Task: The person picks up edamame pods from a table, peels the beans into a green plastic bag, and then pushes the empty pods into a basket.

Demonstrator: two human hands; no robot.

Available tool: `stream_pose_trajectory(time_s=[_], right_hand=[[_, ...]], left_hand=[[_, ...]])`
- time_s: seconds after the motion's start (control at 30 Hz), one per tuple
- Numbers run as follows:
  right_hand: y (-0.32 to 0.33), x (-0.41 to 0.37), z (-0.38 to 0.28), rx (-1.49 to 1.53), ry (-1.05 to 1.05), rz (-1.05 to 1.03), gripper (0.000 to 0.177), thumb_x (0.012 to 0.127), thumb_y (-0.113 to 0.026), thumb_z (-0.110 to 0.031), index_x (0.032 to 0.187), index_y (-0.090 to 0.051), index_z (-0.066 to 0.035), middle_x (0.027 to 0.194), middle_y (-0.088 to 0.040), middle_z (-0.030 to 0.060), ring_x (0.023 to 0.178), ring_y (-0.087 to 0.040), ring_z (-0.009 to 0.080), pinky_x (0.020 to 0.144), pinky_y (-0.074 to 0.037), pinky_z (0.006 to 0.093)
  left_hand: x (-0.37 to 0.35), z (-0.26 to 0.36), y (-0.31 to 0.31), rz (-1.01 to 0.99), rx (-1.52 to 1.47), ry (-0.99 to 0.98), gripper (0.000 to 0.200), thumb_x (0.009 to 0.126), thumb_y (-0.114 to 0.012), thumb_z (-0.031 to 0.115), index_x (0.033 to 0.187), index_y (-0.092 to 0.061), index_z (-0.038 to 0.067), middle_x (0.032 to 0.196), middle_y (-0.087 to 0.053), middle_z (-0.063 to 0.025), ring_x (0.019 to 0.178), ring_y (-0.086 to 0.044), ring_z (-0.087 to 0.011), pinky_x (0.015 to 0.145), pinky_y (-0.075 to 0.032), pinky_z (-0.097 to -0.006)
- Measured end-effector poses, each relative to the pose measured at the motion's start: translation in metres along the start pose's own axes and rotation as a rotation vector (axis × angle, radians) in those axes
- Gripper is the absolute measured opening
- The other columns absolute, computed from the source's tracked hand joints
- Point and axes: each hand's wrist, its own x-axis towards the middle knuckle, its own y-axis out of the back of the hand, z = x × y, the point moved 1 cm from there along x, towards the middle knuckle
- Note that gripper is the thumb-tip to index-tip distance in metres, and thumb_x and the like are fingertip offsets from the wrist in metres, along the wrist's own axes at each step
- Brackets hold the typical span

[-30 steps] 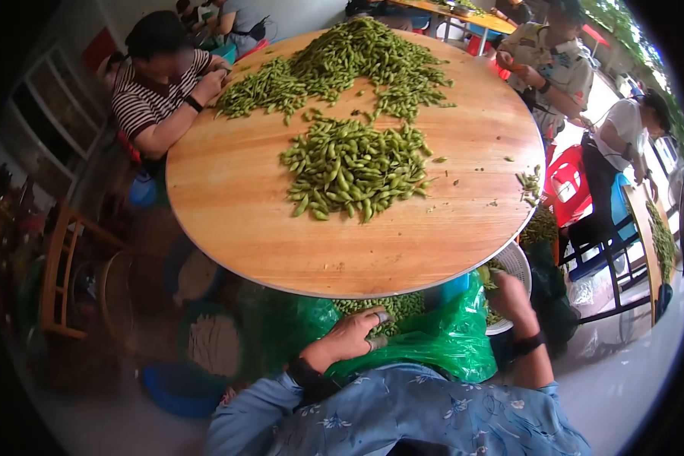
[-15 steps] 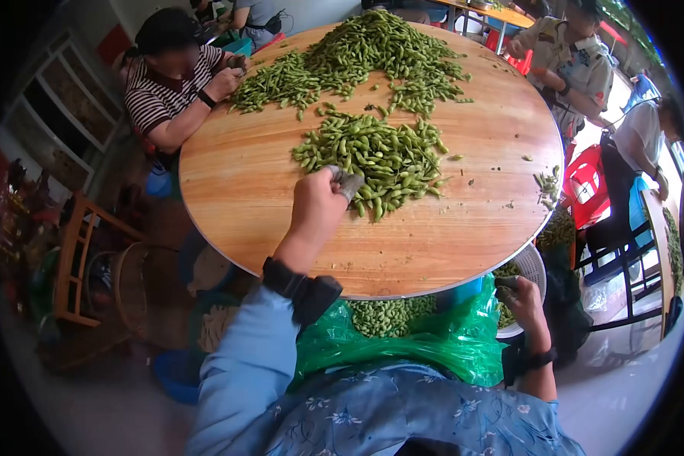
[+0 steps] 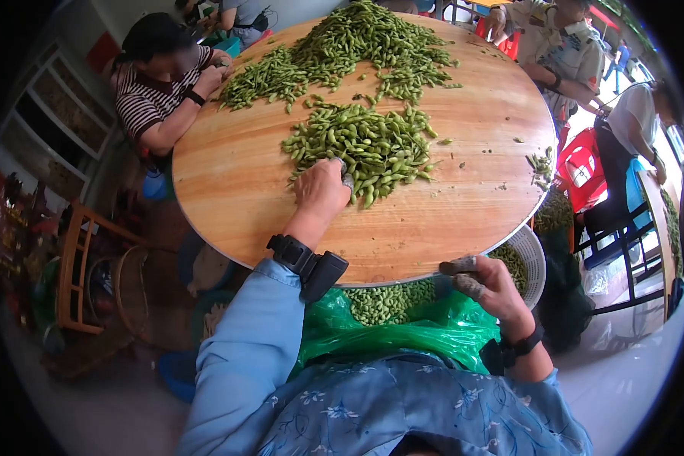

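My left hand (image 3: 323,190) is at the near left edge of a small heap of green soybean pods (image 3: 372,144) on the round wooden table. Its fingers are curled in, a grey covering shows on the tips, and whatever they hold is hidden. My right hand (image 3: 495,290) hovers by the table's front rim, above the green plastic bag (image 3: 433,338). Grey-brown coverings sit on its thumb and forefinger, which are apart with nothing visible between them. Shelled green beans (image 3: 391,302) lie in the bag on my lap.
A white perforated basket (image 3: 536,262) with green pods or husks stands below the table (image 3: 228,175) at right. A larger pod heap (image 3: 372,45) covers the far side. One person (image 3: 156,83) sits at left, another (image 3: 558,45) at far right. A red stool (image 3: 581,171) stands at right.
My right hand has moved left and up from the basket toward the table's rim, its fingers spreading. My left hand has turned and stays at the heap's edge. The view has shifted slightly.
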Motion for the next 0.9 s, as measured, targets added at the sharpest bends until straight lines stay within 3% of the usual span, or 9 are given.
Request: stream_pose_trajectory(time_s=[0.1,0.2,0.27,0.33,0.47,0.53,0.67,0.87,0.9], right_hand=[[-0.010,0.008,-0.003,-0.008,0.007,-0.044,0.024,0.083,-0.057,-0.014,0.101,-0.057,0.002,0.091,-0.061,0.0044,0.086,-0.055,0.0100,0.077,-0.044,0.0245],[-0.019,0.013,-0.001,-0.010,0.056,-0.018,0.022,0.084,-0.056,-0.014,0.099,-0.057,0.002,0.087,-0.060,0.0028,0.078,-0.055,0.0089,0.072,-0.045,0.0234],[-0.019,0.013,-0.002,0.000,0.091,0.016,0.021,0.084,-0.055,-0.014,0.098,-0.057,0.002,0.082,-0.060,0.0013,0.071,-0.055,0.0082,0.067,-0.045,0.0228],[-0.018,0.012,-0.003,0.033,-0.007,0.001,0.024,0.086,-0.053,-0.015,0.103,-0.056,0.002,0.094,-0.060,0.0034,0.085,-0.054,0.0086,0.077,-0.044,0.0232],[-0.028,0.020,-0.011,0.054,-0.029,-0.005,0.027,0.085,-0.054,-0.014,0.106,-0.055,0.003,0.096,-0.059,0.0033,0.086,-0.054,0.0085,0.077,-0.044,0.0231],[-0.035,0.025,-0.015,0.024,-0.016,-0.035,0.029,0.085,-0.054,-0.014,0.109,-0.054,0.003,0.098,-0.059,0.0040,0.087,-0.054,0.0088,0.077,-0.044,0.0234],[-0.043,0.032,-0.014,-0.058,-0.014,-0.038,0.030,0.086,-0.053,-0.014,0.109,-0.053,0.003,0.099,-0.059,0.0048,0.087,-0.054,0.0091,0.078,-0.044,0.0236],[-0.045,0.038,-0.006,-0.024,0.080,-0.025,0.032,0.086,-0.052,-0.016,0.111,-0.051,0.004,0.104,-0.058,0.0067,0.092,-0.053,0.0104,0.082,-0.043,0.0249],[-0.046,0.038,-0.006,-0.015,0.103,-0.027,0.032,0.087,-0.052,-0.016,0.112,-0.051,0.004,0.105,-0.057,0.0069,0.094,-0.052,0.0107,0.083,-0.042,0.0253]], left_hand=[[-0.001,-0.003,-0.002,-0.020,-0.057,-0.016,0.011,0.066,-0.057,0.009,0.075,-0.059,0.004,0.079,-0.058,-0.0160,0.075,-0.057,-0.0333,0.067,-0.044,-0.0422],[0.000,-0.003,-0.003,-0.059,-0.015,-0.008,0.019,0.069,-0.060,0.018,0.084,-0.061,0.008,0.083,-0.059,-0.0128,0.076,-0.056,-0.0331,0.065,-0.043,-0.0433],[-0.006,-0.001,0.006,0.063,-0.020,-0.057,0.017,0.072,-0.059,0.019,0.083,-0.060,0.007,0.081,-0.058,-0.0130,0.073,-0.056,-0.0335,0.062,-0.043,-0.0427],[-0.012,0.004,0.021,0.100,-0.071,-0.048,0.013,0.071,-0.057,0.015,0.080,-0.057,0.005,0.079,-0.057,-0.0143,0.072,-0.056,-0.0328,0.064,-0.043,-0.0433],[-0.025,0.002,0.037,0.127,-0.133,-0.025,0.016,0.071,-0.056,0.013,0.083,-0.054,0.003,0.080,-0.056,-0.0127,0.078,-0.055,-0.0317,0.065,-0.041,-0.0434],[-0.028,-0.005,0.037,0.241,-0.006,-0.207,0.014,0.069,-0.057,0.012,0.080,-0.055,0.003,0.081,-0.055,-0.0100,0.082,-0.052,-0.0300,0.067,-0.039,-0.0429],[-0.032,-0.010,0.042,0.299,0.038,-0.272,0.011,0.067,-0.057,0.010,0.075,-0.056,0.004,0.082,-0.054,-0.0084,0.085,-0.049,-0.0280,0.069,-0.036,-0.0421],[-0.044,-0.010,0.048,0.396,0.010,-0.363,0.009,0.069,-0.060,0.011,0.075,-0.058,0.004,0.071,-0.054,-0.0109,0.064,-0.052,-0.0261,0.057,-0.038,-0.0340],[-0.048,-0.010,0.046,0.314,-0.243,-0.213,0.008,0.073,-0.059,0.009,0.078,-0.058,0.003,0.070,-0.055,-0.0075,0.061,-0.052,-0.0194,0.054,-0.039,-0.0296]])
